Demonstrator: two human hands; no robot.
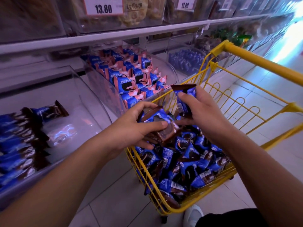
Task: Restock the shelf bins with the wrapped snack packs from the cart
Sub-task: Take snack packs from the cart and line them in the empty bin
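A yellow wire cart (236, 102) holds a heap of blue-and-brown wrapped snack packs (188, 163). Over the cart's near-left corner, my left hand (131, 126) grips a small stack of these packs (159, 119), thumb on top. My right hand (201, 110) holds one more pack (185, 97) upright just above the heap, fingers curled round it. To the left, a clear shelf bin (78, 89) has a row of the same blue-and-brown packs (21, 145) along its left side; the rest of its floor is bare.
A second clear bin (170, 69) full of blue-and-pink packs (136, 77) stands between the left bin and the cart. More bins line the shelves above and further right. Price tags reading 13.80 hang overhead. A white shoe (193, 213) stands on the tiled floor below the cart.
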